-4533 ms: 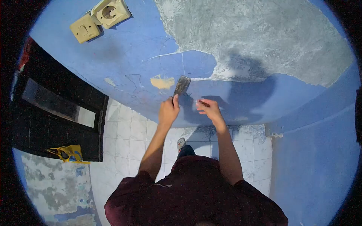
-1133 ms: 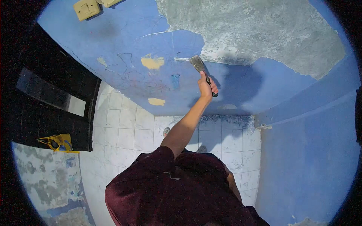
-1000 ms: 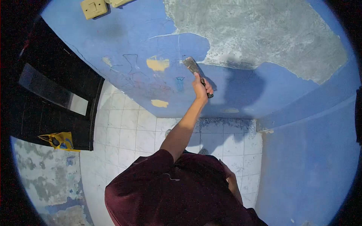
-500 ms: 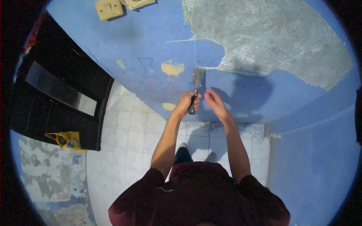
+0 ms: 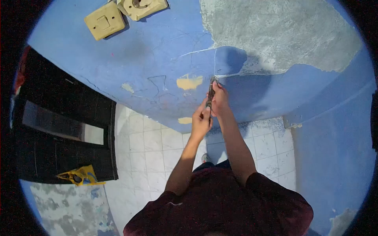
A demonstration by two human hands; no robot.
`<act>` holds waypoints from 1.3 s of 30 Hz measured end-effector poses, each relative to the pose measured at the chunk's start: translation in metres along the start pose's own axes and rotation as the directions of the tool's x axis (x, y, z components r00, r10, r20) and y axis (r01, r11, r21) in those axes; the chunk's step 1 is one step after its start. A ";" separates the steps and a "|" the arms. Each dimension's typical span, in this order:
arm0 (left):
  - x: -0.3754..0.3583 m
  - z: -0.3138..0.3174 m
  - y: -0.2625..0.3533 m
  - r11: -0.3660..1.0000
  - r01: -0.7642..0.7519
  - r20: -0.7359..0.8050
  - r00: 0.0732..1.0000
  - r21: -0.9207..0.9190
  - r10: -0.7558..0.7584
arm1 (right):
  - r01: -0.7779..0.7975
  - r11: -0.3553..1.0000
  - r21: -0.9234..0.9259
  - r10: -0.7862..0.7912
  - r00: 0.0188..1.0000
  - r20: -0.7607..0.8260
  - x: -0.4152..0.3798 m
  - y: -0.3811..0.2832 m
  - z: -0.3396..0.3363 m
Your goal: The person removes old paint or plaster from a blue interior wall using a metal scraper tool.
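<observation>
Both of my hands grip a scraper [image 5: 211, 94] with a dark handle. My left hand [image 5: 201, 121] is closed round the lower end of the handle. Above it, my right hand [image 5: 219, 96] is closed on the upper part, its thumb lying along the tool near the blade. The blade is seen nearly edge-on, its tip at the lower border of the bared grey patch [image 5: 275, 35] on the blue wall [image 5: 157, 51]. A thin white scored line runs up the paint just above the tip.
A yellowed light switch [image 5: 104, 21] and a socket [image 5: 142, 7] are on the wall at upper left. A black cabinet [image 5: 71, 90] with a yellow bag [image 5: 82, 176] by it stands left. White tiles [image 5: 151, 141] cover the floor; another blue wall [image 5: 330, 157] rises right.
My right hand, earlier free beside the scraper, has taken hold of its upper part. My left hand has slid lower on the handle. The blade has turned edge-on, and the view has shifted.
</observation>
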State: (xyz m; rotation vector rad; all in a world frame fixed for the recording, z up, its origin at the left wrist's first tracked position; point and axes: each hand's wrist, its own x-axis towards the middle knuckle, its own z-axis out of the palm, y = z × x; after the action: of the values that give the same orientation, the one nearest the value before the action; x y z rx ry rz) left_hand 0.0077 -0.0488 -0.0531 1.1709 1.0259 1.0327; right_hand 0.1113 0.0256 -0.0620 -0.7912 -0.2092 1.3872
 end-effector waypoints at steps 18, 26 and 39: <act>0.018 -0.024 0.007 0.967 -0.110 -0.003 0.993 0.231 0.114 | 0.133 0.988 0.079 -0.119 0.981 -0.155 0.007 0.024 0.016; 0.023 -0.039 0.011 0.910 -0.146 0.097 0.988 0.387 0.117 | 0.099 0.955 0.278 -0.057 0.986 -0.157 0.006 0.023 0.018; 0.009 -0.021 0.015 0.975 -0.022 0.018 1.000 0.223 0.018 | 0.106 0.988 0.110 -0.085 0.979 -0.185 0.007 0.019 0.012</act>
State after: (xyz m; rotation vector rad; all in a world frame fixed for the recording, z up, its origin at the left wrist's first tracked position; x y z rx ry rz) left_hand -0.0124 -0.0340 -0.0415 1.3716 1.1416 0.9398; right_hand 0.0912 0.0357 -0.0670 -0.7914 -0.0220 1.2181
